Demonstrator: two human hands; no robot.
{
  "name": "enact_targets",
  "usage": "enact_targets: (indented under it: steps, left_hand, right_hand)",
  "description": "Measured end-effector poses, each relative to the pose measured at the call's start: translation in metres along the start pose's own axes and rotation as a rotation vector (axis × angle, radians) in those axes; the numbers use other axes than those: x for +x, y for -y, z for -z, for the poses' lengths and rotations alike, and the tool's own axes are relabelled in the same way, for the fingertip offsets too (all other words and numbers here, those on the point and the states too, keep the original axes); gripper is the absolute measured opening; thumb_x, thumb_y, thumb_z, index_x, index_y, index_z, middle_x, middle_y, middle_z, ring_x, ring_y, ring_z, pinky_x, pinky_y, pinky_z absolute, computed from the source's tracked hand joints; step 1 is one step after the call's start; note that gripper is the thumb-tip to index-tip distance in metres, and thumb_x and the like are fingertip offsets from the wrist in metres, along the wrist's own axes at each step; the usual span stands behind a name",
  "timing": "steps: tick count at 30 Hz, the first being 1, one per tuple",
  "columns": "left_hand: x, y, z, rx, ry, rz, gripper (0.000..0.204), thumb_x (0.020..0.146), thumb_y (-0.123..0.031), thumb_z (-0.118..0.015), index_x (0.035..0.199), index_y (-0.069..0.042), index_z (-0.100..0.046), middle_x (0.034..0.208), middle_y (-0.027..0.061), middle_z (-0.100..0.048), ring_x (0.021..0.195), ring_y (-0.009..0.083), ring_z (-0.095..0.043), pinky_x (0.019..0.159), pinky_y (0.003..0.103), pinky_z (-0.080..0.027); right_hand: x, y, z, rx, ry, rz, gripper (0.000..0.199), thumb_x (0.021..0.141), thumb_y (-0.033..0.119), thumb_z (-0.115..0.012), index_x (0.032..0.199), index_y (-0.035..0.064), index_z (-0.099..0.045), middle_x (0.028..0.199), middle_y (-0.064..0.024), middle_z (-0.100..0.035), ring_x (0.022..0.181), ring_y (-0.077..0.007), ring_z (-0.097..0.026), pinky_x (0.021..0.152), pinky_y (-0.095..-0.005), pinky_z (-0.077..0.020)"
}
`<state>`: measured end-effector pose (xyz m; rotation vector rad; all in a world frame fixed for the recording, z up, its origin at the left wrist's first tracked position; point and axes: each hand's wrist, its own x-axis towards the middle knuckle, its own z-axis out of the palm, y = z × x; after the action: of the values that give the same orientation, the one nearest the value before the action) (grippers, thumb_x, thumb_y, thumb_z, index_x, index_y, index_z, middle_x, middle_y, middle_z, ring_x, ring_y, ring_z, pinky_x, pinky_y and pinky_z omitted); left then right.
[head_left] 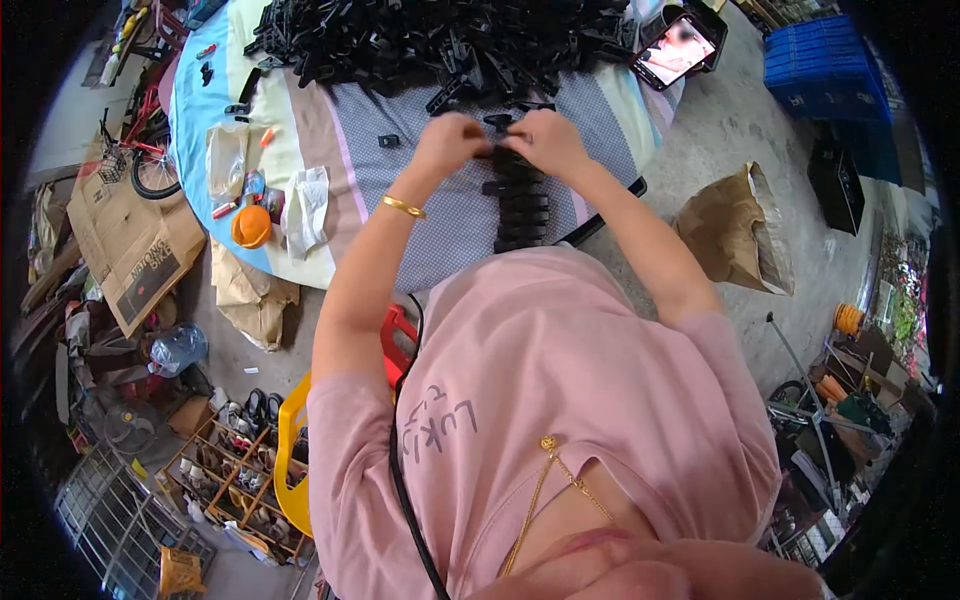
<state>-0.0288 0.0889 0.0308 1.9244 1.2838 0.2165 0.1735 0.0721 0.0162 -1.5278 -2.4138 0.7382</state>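
Nearest to the camera is the person's pink shirt [560, 360], with a black cable [398, 460] hanging down it. Beyond it, near the middle of the table's near edge, a row of black pieces [522, 215] lies on the patterned tablecloth [390, 235], packed one against another. At the row's far end, the left hand [450, 143] and the right hand [545, 143] come close together, their fingers bent and nearly closed. Whether they have hold of a small black part [497, 122] between them, I cannot tell.

The row appears to be the arranged portion, while the large heap of black parts [440, 40] toward the far edge looks not yet arranged. So, in my judgement, much more is left than is done.

One small black piece [388, 141] lies apart, left of the hands. Near the table's left edge are an orange round object [251, 227] and a white packet [306, 212]; a lit phone [677, 52] stands by the heap's right side. None of these seems to obstruct the hands; only the shirt may hide the row's near end. On the floor to the right, a brown paper bag [730, 225] stands open.
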Motion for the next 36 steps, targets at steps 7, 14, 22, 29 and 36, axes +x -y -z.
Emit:
enact_targets:
  steps: [7, 14, 22, 29, 36]
  left_hand:
    - [0.028, 0.039, 0.007, 0.329, -0.806, -0.112, 0.036, 0.07, -0.017, -0.074, 0.099, 0.0, -0.063, 0.094, 0.0162, -0.064, 0.079, 0.0346, -0.059, 0.078, 0.041, -0.048]
    - [0.008, 0.015, -0.004, -0.483, -0.656, 0.129, 0.036, 0.077, -0.008, -0.069, 0.11, -0.003, -0.055, 0.096, 0.0095, -0.064, 0.083, 0.0195, -0.061, 0.072, 0.03, -0.05]
    - [0.006, -0.006, -0.042, -0.288, -0.378, 0.125, 0.03, 0.074, -0.013, -0.073, 0.101, -0.003, -0.065, 0.092, 0.0102, -0.067, 0.082, 0.0161, -0.063, 0.073, 0.028, -0.05]
    - [0.0, 0.002, -0.04, -0.241, -0.133, 0.163, 0.026, 0.073, -0.017, -0.074, 0.094, -0.002, -0.069, 0.086, 0.0118, -0.068, 0.079, 0.0188, -0.065, 0.071, 0.03, -0.05]
    - [-0.004, -0.017, -0.055, -0.236, -0.181, 0.056, 0.023, 0.07, -0.016, -0.074, 0.09, -0.004, -0.07, 0.083, 0.0126, -0.066, 0.077, 0.025, -0.064, 0.072, 0.033, -0.05]
  right_hand:
    - [0.016, 0.004, -0.016, -0.231, -0.254, 0.098, 0.027, 0.077, 0.024, -0.067, 0.1, 0.0107, -0.063, 0.093, -0.0069, -0.059, 0.093, -0.0265, -0.056, 0.078, -0.0364, -0.0493]
    - [-0.006, -0.013, 0.002, -0.033, -0.374, -0.045, 0.023, 0.074, 0.022, -0.066, 0.092, 0.0088, -0.059, 0.094, -0.0089, -0.059, 0.092, -0.027, -0.057, 0.076, -0.0394, -0.0492]
    - [-0.024, -0.021, 0.016, 0.222, -0.576, -0.121, 0.023, 0.074, 0.019, -0.072, 0.088, 0.0056, -0.06, 0.081, -0.0088, -0.061, 0.069, -0.0235, -0.06, 0.061, -0.0333, -0.0482]
    - [-0.056, -0.03, -0.001, 0.402, -0.533, -0.216, 0.019, 0.08, 0.019, -0.066, 0.094, 0.0058, -0.063, 0.084, -0.0104, -0.063, 0.067, -0.024, -0.062, 0.06, -0.0341, -0.0485]
    - [-0.066, -0.036, -0.018, 0.296, -0.517, -0.202, 0.019, 0.082, 0.021, -0.065, 0.09, 0.0033, -0.067, 0.073, -0.0103, -0.066, 0.06, -0.023, -0.063, 0.056, -0.0328, -0.0484]
